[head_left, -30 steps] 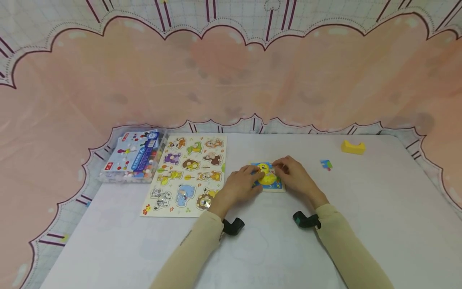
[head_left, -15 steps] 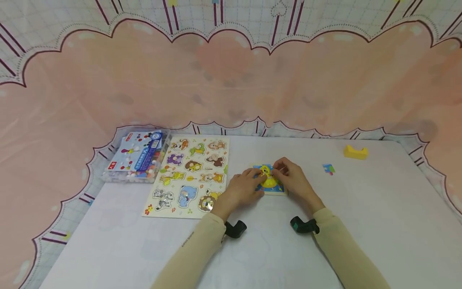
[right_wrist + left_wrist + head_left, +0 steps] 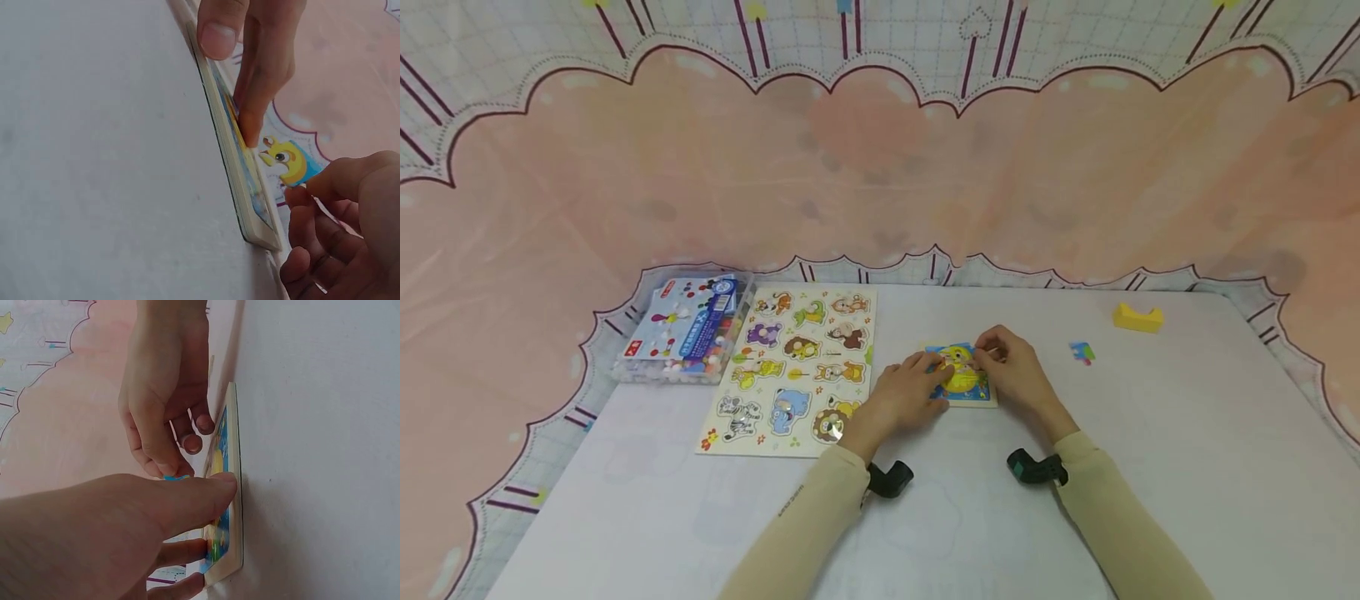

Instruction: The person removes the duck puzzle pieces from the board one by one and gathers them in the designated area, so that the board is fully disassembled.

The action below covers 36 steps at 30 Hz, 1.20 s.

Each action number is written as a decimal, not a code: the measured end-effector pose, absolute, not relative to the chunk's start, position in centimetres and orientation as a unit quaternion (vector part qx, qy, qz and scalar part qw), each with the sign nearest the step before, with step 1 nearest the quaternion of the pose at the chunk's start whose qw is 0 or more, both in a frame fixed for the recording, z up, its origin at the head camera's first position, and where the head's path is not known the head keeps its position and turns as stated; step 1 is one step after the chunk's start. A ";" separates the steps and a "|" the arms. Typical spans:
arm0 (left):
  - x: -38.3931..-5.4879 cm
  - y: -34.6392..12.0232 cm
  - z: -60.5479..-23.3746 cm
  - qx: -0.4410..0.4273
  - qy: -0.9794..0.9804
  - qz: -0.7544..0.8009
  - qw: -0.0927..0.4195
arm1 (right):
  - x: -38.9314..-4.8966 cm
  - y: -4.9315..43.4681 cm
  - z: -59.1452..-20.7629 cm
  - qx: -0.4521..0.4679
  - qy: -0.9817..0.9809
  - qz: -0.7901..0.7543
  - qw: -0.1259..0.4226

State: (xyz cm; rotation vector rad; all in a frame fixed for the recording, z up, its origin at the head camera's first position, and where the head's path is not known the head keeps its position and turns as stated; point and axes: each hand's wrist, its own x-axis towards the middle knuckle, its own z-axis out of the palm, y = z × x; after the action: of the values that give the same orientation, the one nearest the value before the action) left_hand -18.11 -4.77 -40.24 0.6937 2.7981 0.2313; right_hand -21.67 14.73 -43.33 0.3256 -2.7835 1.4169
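Observation:
A small wooden jigsaw puzzle with a yellow duck picture on blue lies flat on the white table, its pale rim plain in the right wrist view. My left hand rests on its left part; the thumb touches the near edge and the other fingers are fairly straight on the board. Over the right side, my right hand pinches a puzzle piece between thumb and index finger. This piece shows the duck's eye and beak and is tilted up above the board. Part of the puzzle is hidden under the hands.
Another blue-green puzzle piece lies to the right, with a yellow arched block behind it. On the left are a large animal puzzle board and a clear box of colourful parts. A patterned cloth hangs behind.
My right hand shifts slightly to the right with the pinched piece. The left hand stays on the puzzle. The head view tilts a little.

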 end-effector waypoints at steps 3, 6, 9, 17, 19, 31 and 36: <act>-18.1 -4.7 -40.3 0.234 0.961 0.081 0.124 | -21.8 15.1 -43.3 0.096 -0.890 0.446 0.006; -18.1 -4.6 -40.3 0.233 0.961 0.083 0.124 | -21.9 15.5 -43.2 0.086 -0.890 0.447 0.007; -18.1 -4.7 -40.5 0.235 0.961 0.083 0.120 | -22.1 16.0 -43.1 0.072 -0.893 0.445 0.004; -18.1 -4.7 -40.3 0.237 0.960 0.099 0.108 | -22.6 17.6 -43.1 0.050 -0.896 0.441 0.018; -18.1 -4.7 -40.6 0.229 0.962 0.121 0.087 | -22.7 18.1 -43.1 0.050 -0.895 0.442 0.024; -18.7 -4.1 -42.5 0.177 0.962 0.209 -0.019 | -23.3 20.6 -42.7 0.033 -0.892 0.451 0.013; -18.6 -4.1 -42.3 0.165 0.962 0.215 -0.016 | -23.2 21.4 -42.6 0.019 -0.902 0.431 0.005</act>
State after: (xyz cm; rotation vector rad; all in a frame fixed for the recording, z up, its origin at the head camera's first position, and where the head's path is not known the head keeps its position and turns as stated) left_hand -18.58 -4.06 -42.26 0.5232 3.0549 0.6838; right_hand -23.18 21.44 -42.60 0.0606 -2.8248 1.3512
